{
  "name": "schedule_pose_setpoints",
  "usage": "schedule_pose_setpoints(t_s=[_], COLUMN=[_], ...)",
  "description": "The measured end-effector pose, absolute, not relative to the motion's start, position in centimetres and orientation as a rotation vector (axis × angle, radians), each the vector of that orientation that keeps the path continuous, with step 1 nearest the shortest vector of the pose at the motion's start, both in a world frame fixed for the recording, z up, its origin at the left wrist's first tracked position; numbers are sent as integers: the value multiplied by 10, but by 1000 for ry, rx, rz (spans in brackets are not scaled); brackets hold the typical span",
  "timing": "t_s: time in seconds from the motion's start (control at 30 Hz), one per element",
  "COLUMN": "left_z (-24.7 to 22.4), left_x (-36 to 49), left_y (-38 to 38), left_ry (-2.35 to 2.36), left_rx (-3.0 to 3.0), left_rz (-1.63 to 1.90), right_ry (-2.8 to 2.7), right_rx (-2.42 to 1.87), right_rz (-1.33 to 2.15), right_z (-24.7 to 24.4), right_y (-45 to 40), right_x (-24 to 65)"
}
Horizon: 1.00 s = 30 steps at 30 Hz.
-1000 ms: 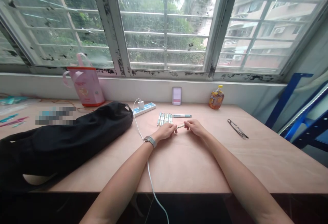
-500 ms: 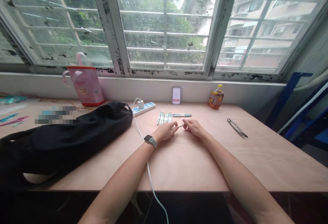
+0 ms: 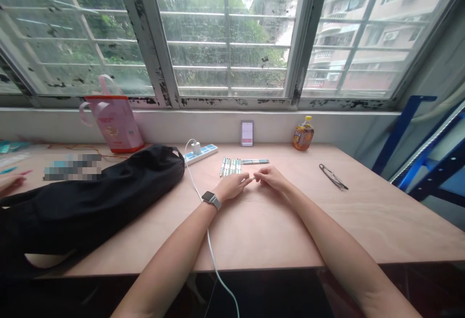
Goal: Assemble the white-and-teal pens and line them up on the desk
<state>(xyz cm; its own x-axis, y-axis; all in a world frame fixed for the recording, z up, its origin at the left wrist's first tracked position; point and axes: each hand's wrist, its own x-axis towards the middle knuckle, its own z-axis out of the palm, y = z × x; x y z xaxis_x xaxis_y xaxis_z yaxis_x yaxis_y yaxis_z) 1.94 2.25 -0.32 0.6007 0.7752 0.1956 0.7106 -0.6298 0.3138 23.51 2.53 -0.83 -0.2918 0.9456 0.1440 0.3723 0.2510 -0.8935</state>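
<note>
A slim whitish pen (image 3: 253,178) spans the small gap between my hands, mostly hidden by the fingers. My left hand (image 3: 234,186), with a watch (image 3: 208,197) on its wrist, is closed on one end. At the other end, the fingertips of my right hand (image 3: 271,178) pinch the pen. Just beyond my left hand lies a row of several pens (image 3: 230,166) side by side, in pale green, blue and white. Another slim pen or two (image 3: 255,161) lie crosswise to the right of that row.
A black bag (image 3: 119,201) covers the left side. Behind stand a power strip (image 3: 207,152), phone (image 3: 247,134), juice bottle (image 3: 303,135) and pink container (image 3: 118,126). Glasses (image 3: 333,177) lie right. A white cable (image 3: 210,240) passes under my left arm. Another person's hand (image 3: 10,182) is far left.
My hands have come closer together, so less of the pen shows between them. Another person's hand has appeared at the far left. The view has shifted slightly.
</note>
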Motion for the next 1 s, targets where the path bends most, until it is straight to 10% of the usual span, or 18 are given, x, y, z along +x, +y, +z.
schedule_pose_setpoints(t_s=[0.67, 1.0], left_z=[-2, -1], left_x=[19, 22], left_y=[23, 22], left_ry=[1516, 1447], left_rx=[2577, 2650], left_rz=[362, 295], right_ry=[-1676, -2120], right_rx=[-1257, -1476], right_rz=[1011, 349], right_z=[-14, -9], right_y=[30, 21], right_x=[237, 229])
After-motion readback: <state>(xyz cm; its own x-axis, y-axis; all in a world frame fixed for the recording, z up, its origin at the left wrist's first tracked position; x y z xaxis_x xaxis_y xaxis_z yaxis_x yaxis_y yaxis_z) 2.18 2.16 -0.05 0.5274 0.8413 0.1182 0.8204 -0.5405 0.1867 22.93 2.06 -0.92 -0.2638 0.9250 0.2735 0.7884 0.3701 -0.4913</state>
